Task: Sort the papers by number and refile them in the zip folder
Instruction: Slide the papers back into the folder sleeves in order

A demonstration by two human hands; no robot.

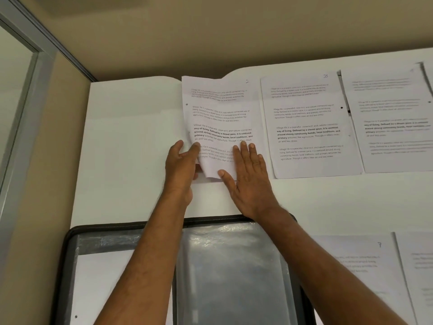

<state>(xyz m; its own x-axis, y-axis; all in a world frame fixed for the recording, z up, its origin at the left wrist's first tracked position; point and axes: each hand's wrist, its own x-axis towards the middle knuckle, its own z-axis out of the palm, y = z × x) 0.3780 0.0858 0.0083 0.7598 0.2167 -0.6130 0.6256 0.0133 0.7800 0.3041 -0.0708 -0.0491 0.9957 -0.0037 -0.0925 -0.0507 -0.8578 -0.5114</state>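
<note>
Sheet 2 (220,118) on white table (131,141), far side, left end of a row; sheet 3 (309,123) just beside it to the right, another sheet (393,123) past that. Sheet 7 (360,261) nearer, right. Zip folder (234,273) open at near edge, clear sleeves showing.

Left hand (180,165) pinching sheet 2's lower left corner, thumb on top, fingers curled under; corner lifted and buckled. Right hand (248,174) open, flat, palm down on the lower right, gripping nothing.

Paper: light, limp, creases easily, slides on the smooth top. Best taken at an edge or corner, flat hand steadying, then supported underneath
</note>
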